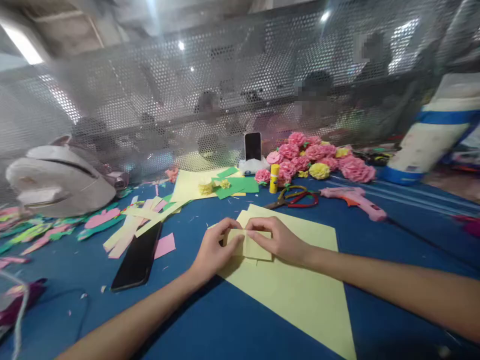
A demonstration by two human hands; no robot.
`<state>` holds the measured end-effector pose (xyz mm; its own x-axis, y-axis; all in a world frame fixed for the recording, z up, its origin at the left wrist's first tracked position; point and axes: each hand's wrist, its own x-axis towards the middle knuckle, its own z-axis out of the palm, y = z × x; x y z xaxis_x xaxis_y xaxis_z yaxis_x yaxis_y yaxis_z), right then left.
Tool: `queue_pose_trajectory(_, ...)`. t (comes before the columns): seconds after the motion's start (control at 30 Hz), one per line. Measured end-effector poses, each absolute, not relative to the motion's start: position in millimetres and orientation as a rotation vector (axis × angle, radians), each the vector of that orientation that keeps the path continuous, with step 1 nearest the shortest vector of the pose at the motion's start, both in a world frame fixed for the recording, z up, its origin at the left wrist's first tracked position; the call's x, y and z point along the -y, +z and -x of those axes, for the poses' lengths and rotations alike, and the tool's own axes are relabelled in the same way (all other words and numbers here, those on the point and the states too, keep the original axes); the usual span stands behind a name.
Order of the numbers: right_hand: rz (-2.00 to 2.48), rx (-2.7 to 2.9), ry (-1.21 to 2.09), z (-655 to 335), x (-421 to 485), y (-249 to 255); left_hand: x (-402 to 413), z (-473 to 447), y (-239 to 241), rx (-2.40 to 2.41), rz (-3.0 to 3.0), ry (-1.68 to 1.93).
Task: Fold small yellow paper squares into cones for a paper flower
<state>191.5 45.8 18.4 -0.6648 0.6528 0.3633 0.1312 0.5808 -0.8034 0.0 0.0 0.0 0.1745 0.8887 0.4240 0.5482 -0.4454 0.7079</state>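
Observation:
Between my two hands is a small folded piece of pale yellow paper (258, 249). My left hand (217, 245) pinches its left side, thumb in front and fingers behind. My right hand (279, 239) grips the upper right part, its thumb and fingertips almost meeting the left ones at the top edge. Below the hands lies a large pale yellow sheet (300, 305) on the blue table (191, 320). Past the sheet's far edge rest scissors with red and yellow-brown handles (300, 198).
A black phone (138, 260) and paper strips (138, 222) lie left. Behind stand a yellow glue stick (274, 179), a propped phone (252, 146) and pink paper flowers (318, 155). A pink glue gun (356, 200) is right, a white bag (60, 175) far left.

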Motion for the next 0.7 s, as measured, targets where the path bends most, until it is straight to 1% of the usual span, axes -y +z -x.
queue_pose_trajectory(0.43, 0.603, 2.180, 0.994, -193.3, -47.6, 11.8, 0.6, 1.8, -3.3, -1.344, -2.126, 1.189)
queue_pose_trajectory(0.7, 0.583, 2.169, 1.031, -194.3, -46.9, 12.6, 1.5, 2.4, -3.2, -1.330, -2.154, 1.240)
